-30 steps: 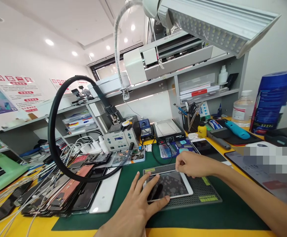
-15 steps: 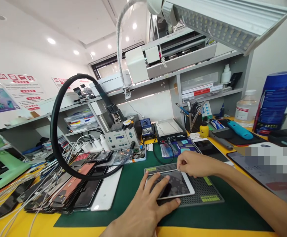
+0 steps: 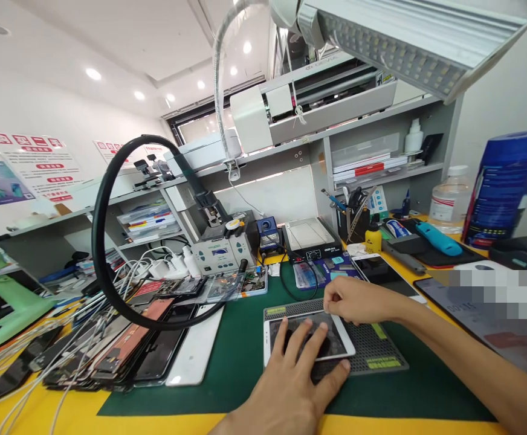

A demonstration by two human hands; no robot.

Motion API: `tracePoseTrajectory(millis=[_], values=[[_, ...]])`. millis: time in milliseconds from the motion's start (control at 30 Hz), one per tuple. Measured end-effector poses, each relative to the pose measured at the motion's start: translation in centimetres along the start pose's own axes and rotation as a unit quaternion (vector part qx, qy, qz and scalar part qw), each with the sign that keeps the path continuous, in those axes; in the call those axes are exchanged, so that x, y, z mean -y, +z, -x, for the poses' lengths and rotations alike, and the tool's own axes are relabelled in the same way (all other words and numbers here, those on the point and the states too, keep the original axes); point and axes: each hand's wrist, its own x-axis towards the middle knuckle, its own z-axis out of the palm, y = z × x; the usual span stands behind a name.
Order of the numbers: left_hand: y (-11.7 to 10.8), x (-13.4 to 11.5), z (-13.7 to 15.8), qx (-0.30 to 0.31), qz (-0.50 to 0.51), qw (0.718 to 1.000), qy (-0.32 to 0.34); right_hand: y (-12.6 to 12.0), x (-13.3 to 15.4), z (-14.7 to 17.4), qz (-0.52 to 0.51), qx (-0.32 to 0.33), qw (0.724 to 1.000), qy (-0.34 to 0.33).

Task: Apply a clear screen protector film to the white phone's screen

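Note:
A white-framed tablet [image 3: 336, 338] with a dark, smudged screen lies on a grey perforated pad [image 3: 375, 348]. My left hand [image 3: 296, 371] is open, its fingers spread over the screen and its thumb by the near edge. At the far right corner of the tablet is my right hand [image 3: 358, 300], fingers curled into a pinch against the frame. Whatever its fingertips may hold is hidden behind the hand.
A green mat [image 3: 240, 362] covers the yellow bench. Stacked phone parts [image 3: 130, 344] and a white phone back [image 3: 195, 356] lie left. A black hose [image 3: 98, 235] arches above them. Right are another white tablet [image 3: 388, 275], a yellow bottle [image 3: 373, 240] and a tool holder [image 3: 353, 220].
My left hand has slid to the right across the screen, uncovering the tablet's left edge. My right hand stays at the same corner, with its fingers still curled.

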Motion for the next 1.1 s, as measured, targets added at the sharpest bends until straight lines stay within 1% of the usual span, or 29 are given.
tracePoseTrajectory(millis=[33, 100, 200, 300, 433, 533, 633, 700, 767, 833, 867, 1000, 1100], values=[[0.0, -0.1, 0.1, -0.008, 0.0, 1.0, -0.003, 0.0, 0.0, 0.0, -0.001, 0.0, 1.0, 0.0], [-0.3, -0.2, 0.2, -0.022, 0.003, 0.999, -0.03, 0.0, -0.1, 0.0, -0.003, 0.002, 1.0, 0.0], [-0.5, -0.1, 0.3, -0.021, 0.011, 0.997, -0.072, 0.0, -0.3, -0.1, -0.008, 0.004, 1.0, -0.002], [-0.3, -0.4, -0.6, -0.02, 0.01, 0.998, -0.061, 0.1, -0.3, -0.1, -0.013, 0.003, 1.0, -0.007], [0.1, -1.9, -2.4, -0.034, 0.016, 0.998, -0.042, 0.0, -0.4, 0.0, -0.014, 0.002, 1.0, -0.011], [0.5, -3.1, -3.1, -0.046, 0.006, 0.997, -0.057, 0.0, -0.4, 0.0, -0.011, 0.005, 1.0, -0.015], [1.8, -3.5, -2.9, -0.057, -0.039, 0.995, -0.073, 0.0, -0.6, -0.1, -0.01, 0.005, 1.0, -0.019], [3.1, -3.3, -2.3, -0.081, -0.097, 0.989, -0.071, 0.1, -0.7, -0.2, -0.011, 0.004, 1.0, -0.022], [4.3, -2.9, -1.3, -0.132, -0.157, 0.976, -0.079, 0.2, -0.9, -0.3, -0.013, 0.003, 1.0, -0.024], [5.0, -2.4, 0.2, -0.172, -0.207, 0.959, -0.086, 0.2, -1.1, -0.4, -0.015, 0.001, 1.0, -0.024], [5.2, -2.1, 1.1, -0.177, -0.225, 0.954, -0.086, 0.2, -1.1, -0.4, -0.016, 0.0, 1.0, -0.023], [5.1, -0.6, 4.7, -0.147, -0.248, 0.953, -0.098, 0.2, -1.3, -0.4, -0.022, -0.002, 1.0, -0.022], [4.6, 0.1, 6.1, -0.126, -0.234, 0.96, -0.084, 0.2, -1.3, -0.4, -0.026, -0.004, 0.999, -0.024]])
